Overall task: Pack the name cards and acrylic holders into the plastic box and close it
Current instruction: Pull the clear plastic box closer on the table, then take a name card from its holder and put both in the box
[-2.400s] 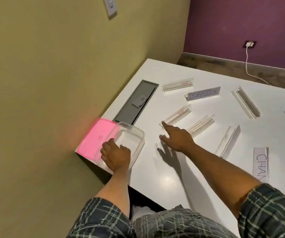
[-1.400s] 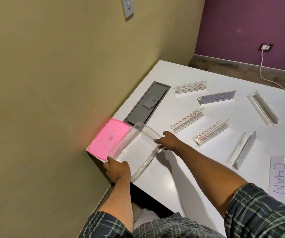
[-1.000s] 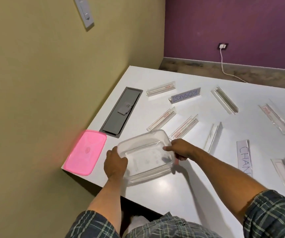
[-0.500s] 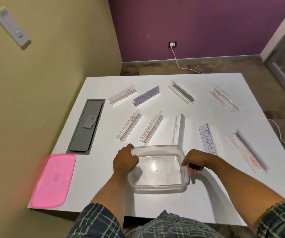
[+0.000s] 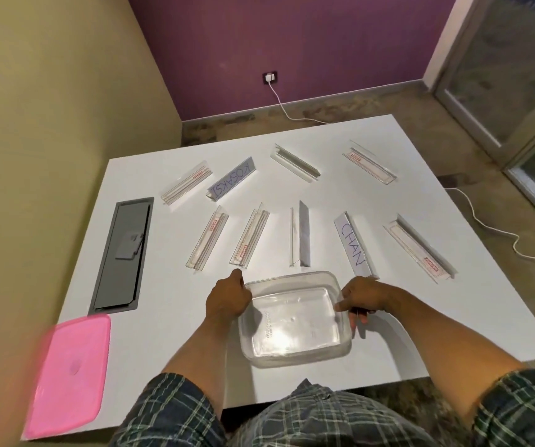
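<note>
Left hand (image 5: 227, 301) fingers are curling round the left rim of the plastic box (image 5: 295, 317); right hand (image 5: 361, 296) fingers are gripping its right rim, thumb inside. Box is sitting empty near the table's (image 5: 169, 350) front edge. Holders are lying just beyond the box, CHAN card (image 5: 353, 243) beyond its right corner, pink lid (image 5: 69, 369) well left of the box. Risks: long holders possibly overhanging the box, stopping the lid closing; box possibly sliding off the front edge.
</note>
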A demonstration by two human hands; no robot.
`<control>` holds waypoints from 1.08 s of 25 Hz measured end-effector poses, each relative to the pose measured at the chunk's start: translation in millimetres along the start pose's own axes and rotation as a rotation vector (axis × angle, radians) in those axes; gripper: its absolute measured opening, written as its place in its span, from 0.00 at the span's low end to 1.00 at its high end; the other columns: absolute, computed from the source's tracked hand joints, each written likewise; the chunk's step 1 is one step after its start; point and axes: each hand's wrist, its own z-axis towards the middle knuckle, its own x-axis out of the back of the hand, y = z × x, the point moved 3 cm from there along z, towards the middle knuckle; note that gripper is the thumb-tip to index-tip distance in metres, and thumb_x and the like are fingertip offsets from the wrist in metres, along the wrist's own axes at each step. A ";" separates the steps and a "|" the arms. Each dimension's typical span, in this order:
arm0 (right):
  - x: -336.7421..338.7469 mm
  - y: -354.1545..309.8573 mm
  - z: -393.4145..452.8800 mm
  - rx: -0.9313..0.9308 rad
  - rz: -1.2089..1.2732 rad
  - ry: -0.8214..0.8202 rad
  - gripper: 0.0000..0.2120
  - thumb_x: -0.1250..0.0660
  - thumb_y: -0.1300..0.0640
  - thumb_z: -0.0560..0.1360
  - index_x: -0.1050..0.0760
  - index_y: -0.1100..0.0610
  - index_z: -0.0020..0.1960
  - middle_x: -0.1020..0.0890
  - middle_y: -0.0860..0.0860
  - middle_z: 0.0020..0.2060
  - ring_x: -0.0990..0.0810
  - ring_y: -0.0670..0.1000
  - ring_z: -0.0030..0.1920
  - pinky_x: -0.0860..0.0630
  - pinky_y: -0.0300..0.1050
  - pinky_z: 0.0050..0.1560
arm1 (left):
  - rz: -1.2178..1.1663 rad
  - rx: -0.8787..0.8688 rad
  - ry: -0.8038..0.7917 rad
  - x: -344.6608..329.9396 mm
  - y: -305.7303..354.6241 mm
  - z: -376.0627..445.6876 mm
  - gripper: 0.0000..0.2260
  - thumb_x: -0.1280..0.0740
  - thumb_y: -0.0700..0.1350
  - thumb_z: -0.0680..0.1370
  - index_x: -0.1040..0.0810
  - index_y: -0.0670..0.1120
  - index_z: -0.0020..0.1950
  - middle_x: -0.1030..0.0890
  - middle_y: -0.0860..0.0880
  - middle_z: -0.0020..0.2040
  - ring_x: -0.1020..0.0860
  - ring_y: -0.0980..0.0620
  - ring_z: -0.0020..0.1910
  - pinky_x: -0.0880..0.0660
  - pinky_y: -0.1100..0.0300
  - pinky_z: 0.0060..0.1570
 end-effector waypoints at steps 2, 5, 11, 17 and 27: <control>-0.8 0.5 0.7 0.006 0.006 -0.025 0.13 0.27 0.54 0.76 0.24 0.59 0.38 0.16 0.54 0.29 0.20 0.49 0.25 0.33 0.38 0.26 | 0.014 0.000 -0.020 1.1 -1.6 -0.8 0.01 0.41 0.43 0.74 0.31 0.47 0.45 0.23 0.47 0.41 0.22 0.42 0.41 0.28 0.57 0.39; 0.2 0.7 1.9 0.003 0.012 -0.041 0.12 0.26 0.53 0.76 0.23 0.59 0.38 0.15 0.57 0.32 0.18 0.50 0.26 0.32 0.37 0.26 | 0.007 -0.017 -0.033 2.0 -1.7 -0.9 0.03 0.41 0.42 0.72 0.33 0.48 0.39 0.23 0.47 0.39 0.22 0.41 0.40 0.27 0.56 0.39; 3.3 -0.4 0.1 -0.049 0.022 -0.102 0.12 0.24 0.50 0.74 0.21 0.58 0.43 0.13 0.56 0.37 0.16 0.49 0.30 0.35 0.39 0.28 | -0.008 0.008 -0.040 2.1 1.3 0.4 0.04 0.41 0.41 0.69 0.35 0.48 0.37 0.26 0.50 0.36 0.26 0.44 0.37 0.31 0.58 0.36; 12.0 -1.8 -5.9 -0.039 0.003 -0.079 0.23 0.21 0.44 0.69 0.16 0.63 0.50 0.12 0.55 0.43 0.19 0.50 0.34 0.28 0.44 0.40 | 0.062 -0.013 -0.073 -1.5 2.3 5.6 0.08 0.39 0.46 0.76 0.27 0.47 0.53 0.23 0.47 0.54 0.22 0.43 0.54 0.27 0.52 0.54; 61.3 -27.3 10.5 0.038 -0.029 0.287 0.17 0.26 0.41 0.73 0.16 0.55 0.48 0.12 0.49 0.37 0.18 0.48 0.32 0.19 0.49 0.49 | 0.047 -0.215 0.006 -6.3 76.9 22.9 0.10 0.38 0.49 0.78 0.22 0.46 0.55 0.17 0.47 0.52 0.20 0.44 0.52 0.25 0.52 0.55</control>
